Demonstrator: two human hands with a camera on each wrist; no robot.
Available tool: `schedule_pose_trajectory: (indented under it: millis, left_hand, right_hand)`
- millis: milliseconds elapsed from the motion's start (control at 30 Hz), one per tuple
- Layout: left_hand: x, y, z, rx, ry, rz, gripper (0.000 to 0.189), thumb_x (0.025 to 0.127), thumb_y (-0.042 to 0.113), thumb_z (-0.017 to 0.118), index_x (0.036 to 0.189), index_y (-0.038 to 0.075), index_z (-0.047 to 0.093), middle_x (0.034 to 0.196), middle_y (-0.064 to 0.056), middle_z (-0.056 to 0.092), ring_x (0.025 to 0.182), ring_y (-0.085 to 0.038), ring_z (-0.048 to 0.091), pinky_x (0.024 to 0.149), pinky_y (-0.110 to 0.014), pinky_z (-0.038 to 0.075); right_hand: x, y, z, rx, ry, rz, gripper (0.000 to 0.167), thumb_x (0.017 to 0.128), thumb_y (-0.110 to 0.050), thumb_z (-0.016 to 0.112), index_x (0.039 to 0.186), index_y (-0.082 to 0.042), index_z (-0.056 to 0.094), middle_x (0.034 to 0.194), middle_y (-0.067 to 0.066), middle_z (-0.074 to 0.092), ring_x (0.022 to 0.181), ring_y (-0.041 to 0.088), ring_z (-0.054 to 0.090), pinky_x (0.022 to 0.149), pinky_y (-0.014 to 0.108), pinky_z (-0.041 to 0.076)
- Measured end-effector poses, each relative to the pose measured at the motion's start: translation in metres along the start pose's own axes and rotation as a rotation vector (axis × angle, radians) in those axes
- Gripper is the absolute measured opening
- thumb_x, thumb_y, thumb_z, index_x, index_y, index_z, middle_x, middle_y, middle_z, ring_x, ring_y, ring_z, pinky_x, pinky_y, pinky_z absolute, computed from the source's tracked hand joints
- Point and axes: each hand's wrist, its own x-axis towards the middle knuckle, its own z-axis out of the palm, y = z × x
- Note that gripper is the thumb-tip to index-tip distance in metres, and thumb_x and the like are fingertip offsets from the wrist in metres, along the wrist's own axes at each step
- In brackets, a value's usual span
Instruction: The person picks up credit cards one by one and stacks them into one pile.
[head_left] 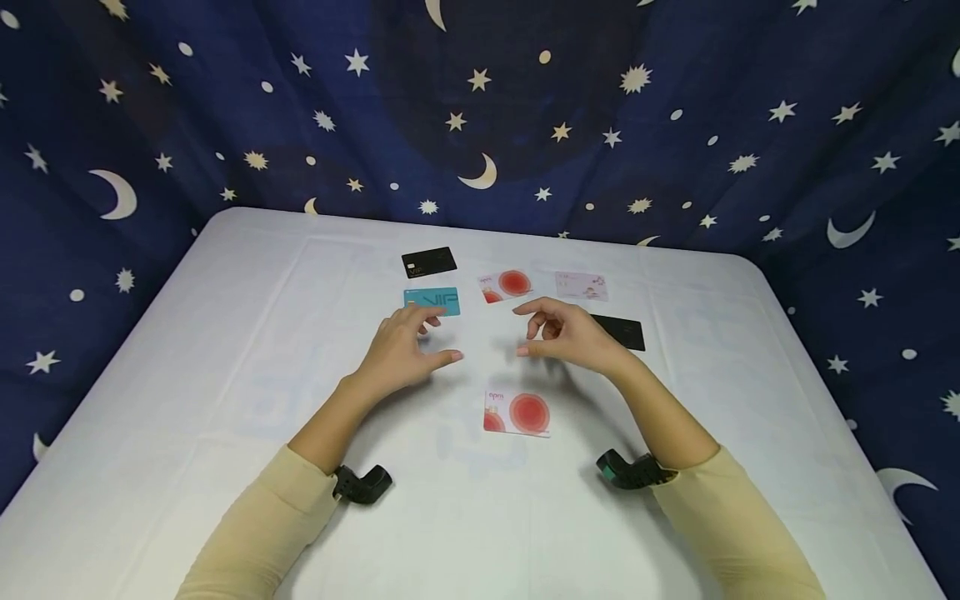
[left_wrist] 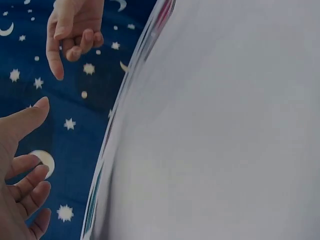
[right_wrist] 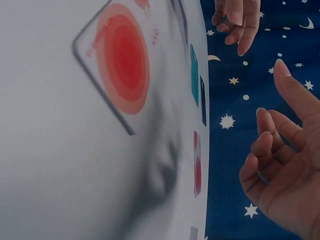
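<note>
Both hands hover over the white table with nothing in them. My left hand (head_left: 403,348) has its thumb apart from loosely bent fingers, and its fingertips overlap the lower edge of a teal VIP card (head_left: 431,300). My right hand (head_left: 573,333) has thumb and forefinger spread, the other fingers loosely curled; it partly covers a black card (head_left: 624,332). Nearer the front lies a white card with red circles (head_left: 517,414), between the forearms. In the right wrist view that card (right_wrist: 122,60) appears close up, with the right hand (right_wrist: 290,165) off to the side.
Further back lie a black VIP card (head_left: 429,262), a second red-circle card (head_left: 506,285) and a pale pink card (head_left: 581,286). A white cloth covers the table (head_left: 225,350). Behind it hangs a dark blue curtain (head_left: 405,108) with stars and moons.
</note>
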Motion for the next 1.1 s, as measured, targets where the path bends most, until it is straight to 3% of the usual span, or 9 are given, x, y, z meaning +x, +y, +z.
schedule_pose_trajectory:
  millis: [300,600,867,1100]
  left_hand:
    - [0.012,-0.02,-0.012,0.026,0.041,-0.083,0.068,0.076,0.043,0.075,0.13,0.011,0.052,0.117,-0.011,0.052,0.099,-0.028,0.051,0.089,-0.043,0.036]
    - [0.029,-0.033,-0.021,-0.053,0.012,-0.194,0.075,0.077,0.039,0.075,0.137,0.006,0.045,0.123,-0.014,0.051,0.107,-0.029,0.051,0.09,-0.044,0.041]
    - [0.038,-0.051,-0.024,0.038,-0.047,-0.231,0.08,0.076,0.04,0.075,0.138,0.001,0.043,0.124,-0.02,0.049,0.116,-0.035,0.045,0.097,-0.048,0.037]
    - [0.043,-0.064,-0.024,0.068,-0.074,-0.266,0.08,0.077,0.041,0.075,0.139,0.003,0.042,0.125,-0.021,0.047,0.117,-0.036,0.046,0.098,-0.05,0.037]
  right_hand:
    - [0.022,-0.011,0.004,-0.017,-0.011,0.021,0.052,0.074,-0.019,0.081,0.12,-0.007,0.06,0.088,0.01,0.06,0.072,0.021,0.046,0.063,0.025,0.038]
    - [0.044,-0.011,0.016,-0.077,-0.028,0.007,0.056,0.073,-0.021,0.082,0.121,-0.002,0.059,0.089,0.009,0.061,0.072,0.022,0.051,0.065,0.029,0.042]
    - [0.066,-0.013,0.025,-0.156,-0.022,-0.002,0.062,0.073,-0.024,0.082,0.124,-0.001,0.058,0.093,0.01,0.062,0.074,0.02,0.052,0.068,0.029,0.043]
    - [0.084,-0.005,0.036,-0.171,-0.019,0.071,0.066,0.074,-0.025,0.082,0.129,-0.002,0.054,0.097,0.011,0.061,0.076,0.019,0.051,0.068,0.028,0.042]
